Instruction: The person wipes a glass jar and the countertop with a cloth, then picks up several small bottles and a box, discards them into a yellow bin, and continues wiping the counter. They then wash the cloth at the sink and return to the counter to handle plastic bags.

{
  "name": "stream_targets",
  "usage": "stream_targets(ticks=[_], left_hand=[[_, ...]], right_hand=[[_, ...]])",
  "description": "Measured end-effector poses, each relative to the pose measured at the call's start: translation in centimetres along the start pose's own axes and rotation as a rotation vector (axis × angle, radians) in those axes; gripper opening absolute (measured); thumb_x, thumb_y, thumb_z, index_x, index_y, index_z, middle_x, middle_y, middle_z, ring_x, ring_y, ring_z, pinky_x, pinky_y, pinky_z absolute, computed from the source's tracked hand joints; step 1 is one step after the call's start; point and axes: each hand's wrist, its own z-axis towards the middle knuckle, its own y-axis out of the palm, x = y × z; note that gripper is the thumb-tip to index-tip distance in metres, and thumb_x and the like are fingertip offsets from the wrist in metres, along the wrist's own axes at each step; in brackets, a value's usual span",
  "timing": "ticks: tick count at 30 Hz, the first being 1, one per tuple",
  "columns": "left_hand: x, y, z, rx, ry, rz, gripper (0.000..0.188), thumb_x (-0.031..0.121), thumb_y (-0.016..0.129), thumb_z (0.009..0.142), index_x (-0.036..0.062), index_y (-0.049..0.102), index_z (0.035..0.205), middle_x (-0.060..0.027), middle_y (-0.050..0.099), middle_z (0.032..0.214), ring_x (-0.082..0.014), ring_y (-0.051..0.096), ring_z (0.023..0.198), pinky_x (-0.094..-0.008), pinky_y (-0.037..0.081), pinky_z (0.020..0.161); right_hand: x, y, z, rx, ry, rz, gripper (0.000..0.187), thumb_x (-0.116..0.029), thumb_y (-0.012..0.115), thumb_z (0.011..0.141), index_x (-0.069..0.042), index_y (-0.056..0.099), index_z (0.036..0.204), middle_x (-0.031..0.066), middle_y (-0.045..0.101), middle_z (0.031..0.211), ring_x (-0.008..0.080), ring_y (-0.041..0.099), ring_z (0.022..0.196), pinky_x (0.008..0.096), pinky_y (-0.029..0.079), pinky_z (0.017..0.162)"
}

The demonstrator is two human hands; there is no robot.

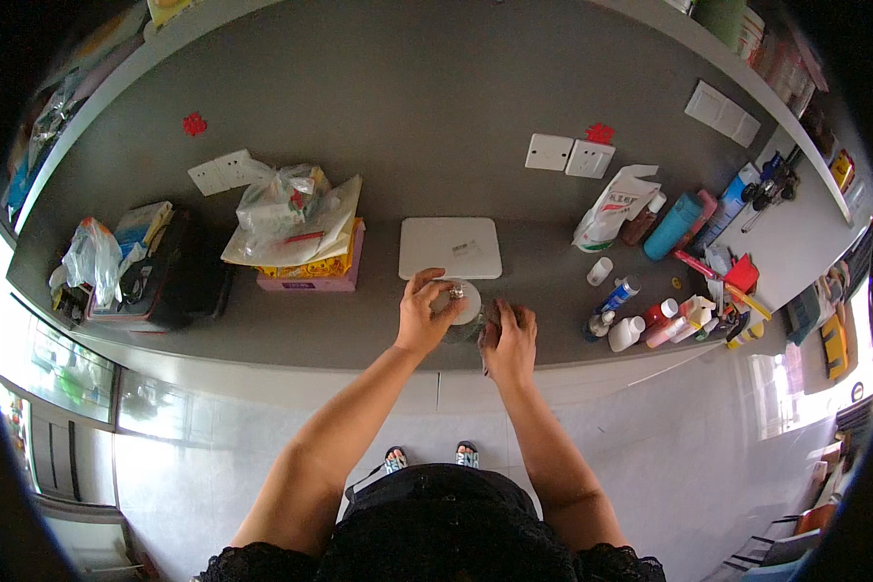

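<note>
The two hands are apart from each other, on either side of a clear round container (pixel 459 334) with a white disc-shaped top (pixel 470 308), near the front edge of the grey counter (pixel 383 335). The left hand (pixel 423 318) bends its thumb and fingers over the top; I cannot tell whether they grip it. The right hand (pixel 511 343) curls just beside the container's right side, and its hold is also unclear. Behind the container lies a flat white rounded panel (pixel 436 247). To the left, a clear plastic bag (pixel 272 209) rests on papers above a pink box (pixel 310 282), with a black bag (pixel 170 281) farther out. To the right stand a white pouch (pixel 606 215), a teal bottle (pixel 673 228) and a small white bottle (pixel 626 335)
</note>
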Motion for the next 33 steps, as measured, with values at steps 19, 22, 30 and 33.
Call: stream_targets(ticks=[19, 22, 30, 33], left_hand=[[-7.8, -6.2, -4.6, 0.071, -0.149, 0.348, 0.031, 0.019, 0.071, 0.075, 0.005, 0.066, 0.102, -0.012, 0.064, 0.104, -0.0326, 0.05, 0.106, -0.0397, 0.04, 0.093], [-7.1, -6.4, -4.6, 0.096, -0.196, 0.377, 0.047, 0.018, 0.072, 0.071, 0.0053, 0.059, 0.114, -0.0152, 0.058, 0.113, -0.0345, 0.048, 0.109, -0.0426, 0.039, 0.094], [2.5, -1.5, -7.8, 0.151, -0.033, 0.041, 0.045, 0.006, 0.068, 0.07, 0.0035, 0.049, 0.112, -0.0171, 0.052, 0.112, -0.0315, 0.05, 0.104, -0.0397, 0.042, 0.088], [3.5, 0.5, -8.2, 0.078, -0.362, -0.091, 0.03, 0.01, 0.069, 0.075, 0.002, 0.056, 0.101, -0.0158, 0.06, 0.099, -0.0248, 0.06, 0.09, -0.0329, 0.048, 0.075]], right_hand=[[0.3, -1.5, -0.3, 0.108, 0.023, 0.184, 0.039, -0.008, 0.063, 0.078, -0.005, 0.057, 0.116, 0.0151, 0.056, 0.111, 0.0336, 0.051, 0.105, 0.0406, 0.043, 0.09], [0.8, -2.0, 0.5, 0.034, 0.041, 0.16, 0.038, -0.008, 0.063, 0.077, -0.004, 0.058, 0.115, 0.0149, 0.056, 0.112, 0.0328, 0.052, 0.104, 0.0398, 0.044, 0.089], [1.5, -2.7, 3.8, -0.391, 0.079, 0.056, 0.049, -0.016, 0.063, 0.072, -0.013, 0.057, 0.121, 0.0163, 0.06, 0.109, 0.0356, 0.055, 0.106, 0.0404, 0.047, 0.087], [1.1, -3.5, 4.3, -0.642, 0.157, 0.13, 0.05, -0.019, 0.063, 0.07, -0.012, 0.059, 0.119, 0.0171, 0.061, 0.112, 0.0354, 0.058, 0.103, 0.0397, 0.048, 0.086]])
